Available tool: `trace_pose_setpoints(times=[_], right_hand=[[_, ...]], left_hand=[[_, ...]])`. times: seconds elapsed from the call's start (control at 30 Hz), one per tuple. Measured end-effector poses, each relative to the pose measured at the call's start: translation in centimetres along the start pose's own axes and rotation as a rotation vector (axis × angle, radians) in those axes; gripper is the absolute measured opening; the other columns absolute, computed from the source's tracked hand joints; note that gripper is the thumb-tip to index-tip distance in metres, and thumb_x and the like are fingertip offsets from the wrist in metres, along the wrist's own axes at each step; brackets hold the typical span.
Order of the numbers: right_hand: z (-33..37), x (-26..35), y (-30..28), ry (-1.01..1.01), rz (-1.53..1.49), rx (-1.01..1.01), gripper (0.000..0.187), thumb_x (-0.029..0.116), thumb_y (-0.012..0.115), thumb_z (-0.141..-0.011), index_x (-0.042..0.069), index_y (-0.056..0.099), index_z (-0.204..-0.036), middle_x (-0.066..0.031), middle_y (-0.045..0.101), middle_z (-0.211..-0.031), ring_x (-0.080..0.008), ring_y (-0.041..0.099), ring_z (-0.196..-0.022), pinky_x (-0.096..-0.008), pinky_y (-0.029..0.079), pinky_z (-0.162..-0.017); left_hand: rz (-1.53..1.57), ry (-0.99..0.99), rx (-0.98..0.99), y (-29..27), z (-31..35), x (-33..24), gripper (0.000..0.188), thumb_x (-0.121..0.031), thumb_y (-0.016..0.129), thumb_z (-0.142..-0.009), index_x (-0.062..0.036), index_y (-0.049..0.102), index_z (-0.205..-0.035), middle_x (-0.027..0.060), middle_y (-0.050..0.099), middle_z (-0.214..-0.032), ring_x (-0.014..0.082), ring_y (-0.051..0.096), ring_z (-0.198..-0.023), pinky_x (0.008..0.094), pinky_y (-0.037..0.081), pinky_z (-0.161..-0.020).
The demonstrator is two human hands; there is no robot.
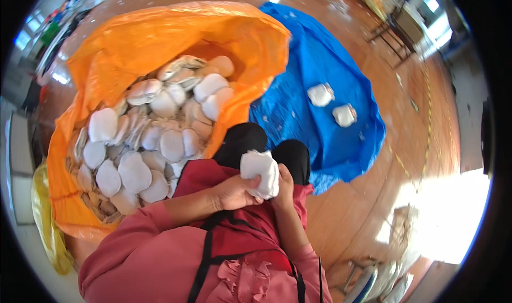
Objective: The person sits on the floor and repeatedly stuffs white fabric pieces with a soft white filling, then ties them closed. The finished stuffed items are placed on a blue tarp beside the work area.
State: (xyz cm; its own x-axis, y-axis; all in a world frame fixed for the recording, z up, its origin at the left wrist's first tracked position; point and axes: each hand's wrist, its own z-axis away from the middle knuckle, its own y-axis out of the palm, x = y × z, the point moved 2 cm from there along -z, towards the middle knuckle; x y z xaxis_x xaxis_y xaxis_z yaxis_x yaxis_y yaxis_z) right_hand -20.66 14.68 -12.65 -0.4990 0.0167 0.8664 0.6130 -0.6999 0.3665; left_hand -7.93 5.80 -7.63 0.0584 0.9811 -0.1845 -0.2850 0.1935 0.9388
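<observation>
Over my lap I hold a small stack of white padded fabric pieces (260,172) between both hands. My left hand (238,193) grips its left and lower side, with the thumb lying across the front. Around the right edge my right hand (285,183) is closed; some of its fingers are hidden behind the stack. To my left a large orange bag (176,23) gapes wide, heaped with loose rounded pads (134,172) in white and beige. Two white bundles (321,95) of similar look lie apart from each other on a blue plastic sheet (330,138) to the right.
The bag's near edge presses against my left side and knees. Brown floor (341,233) runs along the right, with a bright sunlit patch. A chair (393,34) stands at the far right. Yellow plastic (47,217) lies by the orange bag's left side.
</observation>
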Motion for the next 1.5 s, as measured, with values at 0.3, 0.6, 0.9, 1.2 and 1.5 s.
trace_pose_setpoints(times=[0.3, 0.6, 0.9, 1.2, 1.5], right_hand=[[0.8, 1.5, 1.6, 0.005, -0.236, -0.048, 0.022, 0.028, 0.053, -0.104, 0.008, 0.059, -0.095, 0.0025, 0.062, -0.084, -0.0047, 0.056, -0.073, -0.0217, 0.046, -0.064], [0.6, 0.4, 1.7, -0.066, -0.25, -0.009, 0.007, 0.012, 0.052, -0.098, 0.008, 0.058, -0.099, -0.0008, 0.065, -0.092, -0.01, 0.061, -0.082, -0.0255, 0.051, -0.076], [0.3, -1.1, 1.2, -0.061, -0.16, -0.055, 0.008, 0.013, 0.053, -0.097, 0.008, 0.059, -0.098, -0.0006, 0.065, -0.09, -0.0105, 0.061, -0.083, -0.0266, 0.051, -0.075], [-0.4, -3.1, -0.4, 0.039, -0.356, -0.029, 0.027, 0.013, 0.052, -0.098, 0.005, 0.059, -0.123, -0.0086, 0.067, -0.114, -0.0212, 0.065, -0.101, -0.0351, 0.054, -0.088], [-3.4, -8.6, -3.7, -0.059, 0.091, 0.22, 0.033, 0.024, 0.054, -0.093, 0.012, 0.059, -0.123, -0.0095, 0.065, -0.11, -0.0229, 0.065, -0.1, -0.0389, 0.051, -0.085]], left_hand=[[-0.194, -0.004, -0.209, 0.4, -0.1, -0.4, 0.041, -0.039, 0.07, -0.089, -0.0176, 0.059, -0.122, -0.0034, 0.066, -0.11, 0.0128, 0.059, -0.101, 0.0294, 0.044, -0.075], [-0.202, -0.149, -0.2, 0.2, 0.1, -0.6, 0.036, -0.042, 0.067, -0.092, -0.0151, 0.059, -0.114, -0.0023, 0.063, -0.097, 0.0075, 0.047, -0.071, 0.0234, 0.033, -0.057], [-0.189, -0.055, -0.263, 0.1, -0.4, -0.2, 0.034, -0.002, 0.074, -0.084, -0.0098, 0.06, -0.114, 0.0001, 0.062, -0.096, 0.0071, 0.049, -0.073, 0.0217, 0.035, -0.056], [-0.341, -0.106, -0.283, 1.1, 0.2, -1.3, 0.024, -0.003, 0.067, -0.088, -0.0093, 0.059, -0.109, -0.0012, 0.058, -0.092, 0.0054, 0.044, -0.066, 0.0207, 0.031, -0.053], [-0.304, -0.145, -0.144, 0.6, 0.7, -0.7, 0.023, -0.024, 0.066, -0.095, -0.0083, 0.06, -0.111, -0.0007, 0.06, -0.093, 0.0089, 0.047, -0.07, 0.0262, 0.038, -0.062]])
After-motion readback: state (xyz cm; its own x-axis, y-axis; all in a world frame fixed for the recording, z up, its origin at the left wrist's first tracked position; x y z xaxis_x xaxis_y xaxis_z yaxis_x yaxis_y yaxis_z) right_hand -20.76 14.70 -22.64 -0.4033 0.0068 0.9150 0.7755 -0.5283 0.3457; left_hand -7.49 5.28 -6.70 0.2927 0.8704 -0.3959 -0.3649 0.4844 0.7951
